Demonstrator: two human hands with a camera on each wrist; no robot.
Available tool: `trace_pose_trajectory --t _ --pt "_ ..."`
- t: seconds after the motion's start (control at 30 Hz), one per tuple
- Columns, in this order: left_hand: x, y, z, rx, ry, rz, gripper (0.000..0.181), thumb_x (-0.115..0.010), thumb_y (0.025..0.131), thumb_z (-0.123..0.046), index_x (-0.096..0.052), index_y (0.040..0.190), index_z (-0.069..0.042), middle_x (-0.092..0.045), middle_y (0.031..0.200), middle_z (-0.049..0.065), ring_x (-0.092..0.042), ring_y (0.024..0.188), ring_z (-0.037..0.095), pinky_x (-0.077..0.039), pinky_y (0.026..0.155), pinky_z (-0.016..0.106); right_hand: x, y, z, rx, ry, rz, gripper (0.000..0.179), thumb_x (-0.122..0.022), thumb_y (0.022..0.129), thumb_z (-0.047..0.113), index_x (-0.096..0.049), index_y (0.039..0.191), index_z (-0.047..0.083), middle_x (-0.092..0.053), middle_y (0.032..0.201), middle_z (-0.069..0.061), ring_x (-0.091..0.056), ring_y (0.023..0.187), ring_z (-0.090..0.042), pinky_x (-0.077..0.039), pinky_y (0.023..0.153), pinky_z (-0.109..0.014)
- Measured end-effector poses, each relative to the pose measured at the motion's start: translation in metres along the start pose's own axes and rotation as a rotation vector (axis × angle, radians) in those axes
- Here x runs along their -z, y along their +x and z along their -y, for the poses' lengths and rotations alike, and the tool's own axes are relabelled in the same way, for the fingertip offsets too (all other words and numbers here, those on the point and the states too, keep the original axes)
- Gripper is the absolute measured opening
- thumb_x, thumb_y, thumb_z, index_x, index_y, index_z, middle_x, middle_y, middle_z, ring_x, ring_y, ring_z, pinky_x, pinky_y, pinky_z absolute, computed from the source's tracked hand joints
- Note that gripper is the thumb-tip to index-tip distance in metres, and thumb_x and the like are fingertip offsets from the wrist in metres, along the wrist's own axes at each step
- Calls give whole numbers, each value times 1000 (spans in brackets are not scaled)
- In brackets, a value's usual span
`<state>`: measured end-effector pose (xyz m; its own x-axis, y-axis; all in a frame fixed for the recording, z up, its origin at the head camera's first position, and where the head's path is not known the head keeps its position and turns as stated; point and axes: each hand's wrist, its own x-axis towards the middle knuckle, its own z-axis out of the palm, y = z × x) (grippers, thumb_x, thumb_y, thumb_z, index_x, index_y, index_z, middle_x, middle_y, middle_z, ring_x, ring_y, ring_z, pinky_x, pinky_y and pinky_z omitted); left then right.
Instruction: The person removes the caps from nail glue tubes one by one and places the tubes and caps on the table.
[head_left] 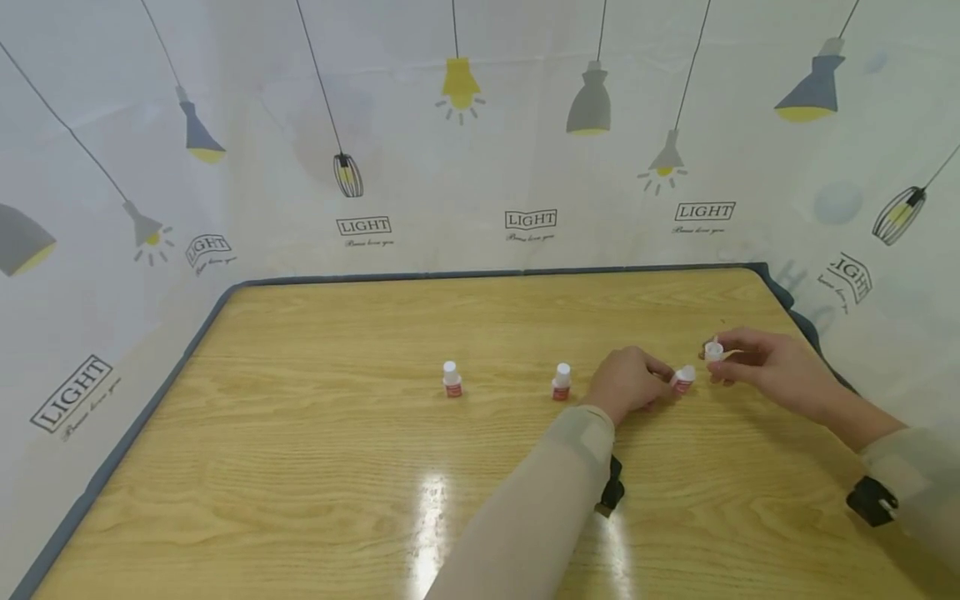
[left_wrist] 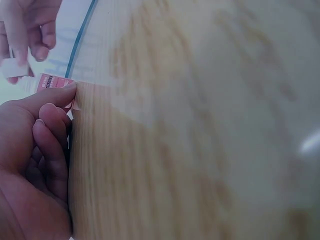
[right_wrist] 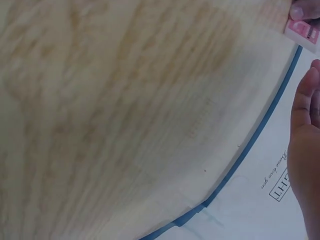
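Note:
My left hand (head_left: 630,383) pinches a small white bottle (head_left: 683,380) with a red label, tilted to the right just above the table. In the left wrist view its label (left_wrist: 50,82) shows past the thumb. A white cap (head_left: 713,352), hollow side visible, is pinched between the thumb and fingers of my right hand (head_left: 780,371), apart from the bottle. The right wrist view catches only part of the right hand (right_wrist: 306,125) and the bottle (right_wrist: 304,34) at the edge; the cap is out of sight there. Two similar capped bottles, one left (head_left: 452,380) and one nearer (head_left: 561,382), stand upright.
The wood-grain table (head_left: 315,467) has a dark blue edge strip (head_left: 337,278) along its back and sides. Behind it hangs a pale sheet (head_left: 277,208) printed with lamps. A black strap piece (head_left: 612,487) sits under the left sleeve, another (head_left: 872,502) by the right.

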<state>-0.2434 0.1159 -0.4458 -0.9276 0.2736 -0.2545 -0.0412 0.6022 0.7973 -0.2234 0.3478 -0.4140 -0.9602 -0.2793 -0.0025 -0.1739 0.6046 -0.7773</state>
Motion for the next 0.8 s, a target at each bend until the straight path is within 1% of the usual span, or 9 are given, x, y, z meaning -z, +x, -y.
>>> trace_pose_trajectory --t 0.1,0.17,0.23,0.27,0.33,0.4,0.5,0.63,0.8 --pt "1 -3 -1 -10 -6 -1 18 -90 86 -28 -86 103 -29 -68 57 -7 -60 51 6 -45 58 21 -3 1 0 -58 -56 26 40 -75 102 26 -67 134 3 -70 114 13 -70 92 4 -61 75 -28" --pt "1 -4 -2 -13 -7 0 16 -89 87 -29 -87 103 -29 -68 58 -6 -60 51 7 -45 58 21 -5 2 -2 -96 -100 35 42 -76 101 30 -67 132 4 -69 112 6 -66 89 4 -59 73 -26" --pt "1 -4 -3 -12 -13 4 14 -89 88 -29 -87 103 -28 -69 59 -7 -60 52 7 -46 58 22 -7 3 -5 -105 -129 43 39 -76 101 29 -68 130 4 -68 108 -3 -63 85 0 -57 70 -27" --pt "1 -4 -3 -9 -12 5 14 -89 88 -29 -87 102 -29 -69 59 -7 -60 52 7 -46 58 21 -8 3 -6 -110 -143 48 38 -76 101 29 -68 129 4 -68 107 -4 -62 84 -2 -57 69 -27" --pt "0 -3 -3 -4 -22 9 14 -89 88 -28 -87 101 -29 -69 59 -7 -60 52 7 -46 58 21 -10 3 -8 -125 -164 65 36 -77 100 28 -69 126 4 -69 104 -7 -59 81 -5 -55 66 -27" --pt "-1 -2 -2 -8 -34 14 14 -90 86 -27 -86 100 -28 -69 59 -7 -59 51 6 -46 58 21 -12 4 -8 -145 -167 90 36 -77 100 27 -70 126 4 -70 107 -8 -59 82 -6 -55 66 -28" --pt "0 -2 0 -33 -45 14 14 -91 85 -27 -85 98 -25 -68 58 -7 -59 51 6 -46 57 21 -14 4 -7 -176 -170 118 39 -77 100 30 -70 128 4 -71 111 -9 -60 85 -8 -55 66 -27" --pt "1 0 2 -51 -51 11 13 -91 85 -27 -83 95 -24 -67 58 -6 -59 52 6 -46 57 22 -17 5 -5 -168 -198 125 41 -78 99 32 -71 128 4 -72 114 -11 -60 89 -13 -54 68 -27" --pt "0 2 3 -40 -61 16 14 -91 85 -27 -82 95 -24 -68 59 -7 -61 53 7 -47 57 22 -21 7 -3 -158 -226 131 37 -79 98 32 -73 123 6 -71 110 -9 -59 88 -16 -52 67 -27"
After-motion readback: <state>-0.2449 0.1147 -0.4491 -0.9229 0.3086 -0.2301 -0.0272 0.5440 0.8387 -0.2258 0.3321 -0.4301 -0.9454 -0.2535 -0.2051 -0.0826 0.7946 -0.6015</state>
